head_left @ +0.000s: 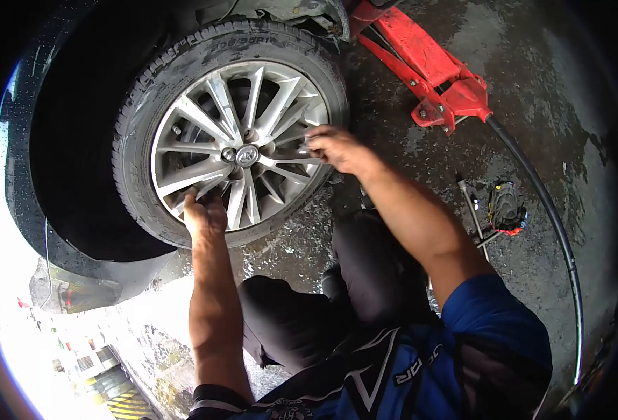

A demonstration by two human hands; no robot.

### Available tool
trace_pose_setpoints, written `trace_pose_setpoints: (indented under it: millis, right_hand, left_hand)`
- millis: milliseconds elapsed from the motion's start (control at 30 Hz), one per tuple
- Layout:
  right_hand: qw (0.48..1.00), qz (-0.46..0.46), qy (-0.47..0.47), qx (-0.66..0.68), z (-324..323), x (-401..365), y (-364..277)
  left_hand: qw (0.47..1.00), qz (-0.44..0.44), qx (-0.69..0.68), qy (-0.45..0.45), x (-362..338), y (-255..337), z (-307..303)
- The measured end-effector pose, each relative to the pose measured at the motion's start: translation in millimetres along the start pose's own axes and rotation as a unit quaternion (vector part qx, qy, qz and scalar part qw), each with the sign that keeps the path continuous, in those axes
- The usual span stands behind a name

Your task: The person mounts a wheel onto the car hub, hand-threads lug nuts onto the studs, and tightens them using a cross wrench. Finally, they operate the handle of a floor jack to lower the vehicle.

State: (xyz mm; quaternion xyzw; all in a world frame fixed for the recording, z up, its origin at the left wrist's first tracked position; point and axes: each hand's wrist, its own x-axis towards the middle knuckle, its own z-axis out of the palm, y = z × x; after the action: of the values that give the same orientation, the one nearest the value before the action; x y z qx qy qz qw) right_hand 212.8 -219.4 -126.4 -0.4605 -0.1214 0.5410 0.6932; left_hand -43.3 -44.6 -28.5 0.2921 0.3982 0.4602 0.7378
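Note:
A silver multi-spoke wheel [214,171] with a black tyre [132,164] sits in the wheel arch in front of me. One lug nut [229,155] shows beside its centre cap [246,156]; other holes around the cap look dark. My left hand [206,215] is at the wheel's lower left, closed around a spoke, with some fingers hidden between the spokes. My right hand [338,148] is closed in front of the rim's right side. At its fingertips is a small shiny metal piece [307,148], too blurred to name for certain.
A red floor jack [428,56] stands at the upper right, its long black handle [548,189] running down the right side. On the wet, stained floor lie a metal wrench [471,203] and a dark glove-like bundle [507,208]. The car's fender [11,182] curves along the left.

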Motion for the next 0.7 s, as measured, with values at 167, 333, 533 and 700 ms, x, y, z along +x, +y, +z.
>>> trace_pose_setpoints:
  millis: [167,333,533,700]
  right_hand:
    - [0.987,-0.021,0.075,0.138,86.2,-2.2,0.0]
    - [0.974,-0.054,0.169,0.139,129.3,23.4,16.0]
    - [0.942,-0.13,0.248,0.183,150.9,57.0,47.7]
    - [0.931,-0.14,0.31,0.13,163.4,72.9,51.3]
  left_hand:
    - [0.799,0.309,0.479,-0.193,-74.4,92.6,68.3]
    - [0.616,0.386,0.686,0.026,24.4,187.9,121.6]
    - [0.651,0.375,0.66,-0.008,11.2,169.6,117.5]
    - [0.645,0.381,0.662,-0.012,-2.0,169.3,106.8]
